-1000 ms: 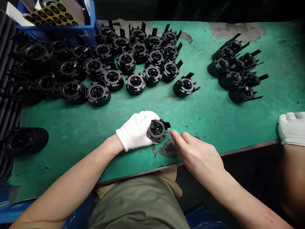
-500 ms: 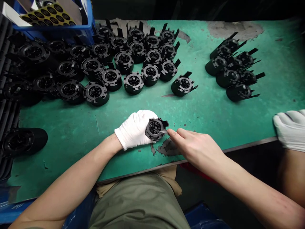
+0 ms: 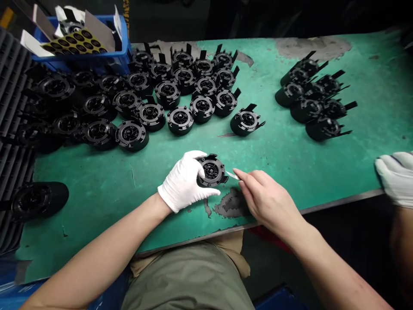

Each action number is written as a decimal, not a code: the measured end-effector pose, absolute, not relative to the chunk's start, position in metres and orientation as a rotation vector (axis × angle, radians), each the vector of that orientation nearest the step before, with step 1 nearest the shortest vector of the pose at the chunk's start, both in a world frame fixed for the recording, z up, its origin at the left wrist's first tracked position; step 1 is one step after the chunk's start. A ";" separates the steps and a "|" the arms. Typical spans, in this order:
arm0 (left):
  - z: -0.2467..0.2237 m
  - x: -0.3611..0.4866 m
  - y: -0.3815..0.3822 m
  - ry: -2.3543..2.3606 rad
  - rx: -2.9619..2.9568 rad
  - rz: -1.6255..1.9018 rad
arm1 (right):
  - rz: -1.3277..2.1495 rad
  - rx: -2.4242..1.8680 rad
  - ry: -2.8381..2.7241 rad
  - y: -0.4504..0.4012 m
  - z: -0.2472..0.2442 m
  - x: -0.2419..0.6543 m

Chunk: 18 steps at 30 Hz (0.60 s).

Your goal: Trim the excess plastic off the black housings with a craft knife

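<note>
My left hand (image 3: 181,183), in a white glove, holds a round black plastic housing (image 3: 212,171) over the near part of the table. Its thumb is stretched out beneath the housing while the fingers curl round the far side. The housing's ribbed, ringed face points up at me, with tabs at its edge. Bare and closed, my right hand (image 3: 263,189) grips a small pointed metal blade (image 3: 232,175). The blade's tip is close to the housing's right rim; whether it touches cannot be made out. The blade's handle is hidden in the fingers.
Several similar black housings (image 3: 180,118) crowd the back left of the green table (image 3: 155,163); another group (image 3: 322,125) stands right. A blue bin (image 3: 124,54) holds a sticker sheet (image 3: 77,44). At the right edge is another person's gloved hand (image 3: 396,176). Black slatted racking (image 3: 13,86) borders the left.
The housing has turned in my left hand, and the thumb has come out below it. My right hand has drawn the blade back from the housing's face, slightly to the right.
</note>
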<state>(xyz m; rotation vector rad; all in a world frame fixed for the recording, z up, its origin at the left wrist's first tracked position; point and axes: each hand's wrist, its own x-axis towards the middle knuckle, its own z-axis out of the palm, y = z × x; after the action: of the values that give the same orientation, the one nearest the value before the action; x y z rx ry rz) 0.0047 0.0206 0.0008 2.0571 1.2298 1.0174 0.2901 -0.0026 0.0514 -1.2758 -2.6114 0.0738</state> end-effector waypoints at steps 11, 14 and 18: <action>-0.008 0.006 0.022 1.242 2.024 0.974 | 0.007 -1.096 -2.809 0.027 0.061 0.284; -0.007 0.007 0.022 1.277 2.004 0.921 | -0.014 -1.137 -2.866 0.027 0.067 0.281; -0.001 0.006 0.025 1.257 2.046 0.825 | -0.071 -1.093 -2.939 0.031 0.074 0.279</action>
<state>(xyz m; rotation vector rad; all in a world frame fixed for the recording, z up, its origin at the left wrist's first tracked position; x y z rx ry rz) 0.0059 0.0249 -0.0010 2.0461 1.2574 0.8250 0.2793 0.0309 0.0736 -1.0934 -2.9393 -0.0709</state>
